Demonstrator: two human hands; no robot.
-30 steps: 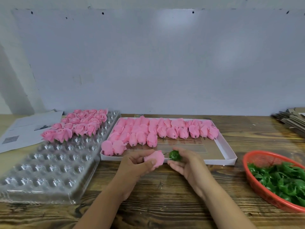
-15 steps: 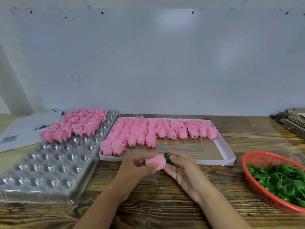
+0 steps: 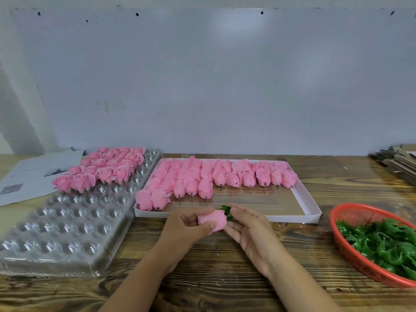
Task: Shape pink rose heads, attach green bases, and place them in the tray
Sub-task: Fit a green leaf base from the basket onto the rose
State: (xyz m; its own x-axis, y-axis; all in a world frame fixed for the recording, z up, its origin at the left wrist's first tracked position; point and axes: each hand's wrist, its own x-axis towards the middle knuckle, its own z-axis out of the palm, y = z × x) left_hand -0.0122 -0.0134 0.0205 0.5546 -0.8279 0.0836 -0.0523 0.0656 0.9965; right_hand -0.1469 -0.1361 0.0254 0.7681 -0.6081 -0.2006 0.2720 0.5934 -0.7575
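From the head view, the left hand [image 3: 186, 224] pinches a soft pink rose head [image 3: 213, 220] just in front of the white cardboard box's [image 3: 313, 216] near edge, with bare wooden counter [image 3: 292, 242] between the clear plastic dimpled tray [image 3: 67, 230] and the red mesh basket [image 3: 351, 251]. The right hand [image 3: 249, 228] grips a green plastic base [image 3: 226, 210]. A second ago base and rose were apart; now they touch.

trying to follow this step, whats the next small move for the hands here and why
Probably press the green base fully onto the rose head and seat it. The left hand grips the pink head, the right hand holds the base against its end, and green leaves still stick out loosely. After that it likely goes to the clear tray, which has open cups.
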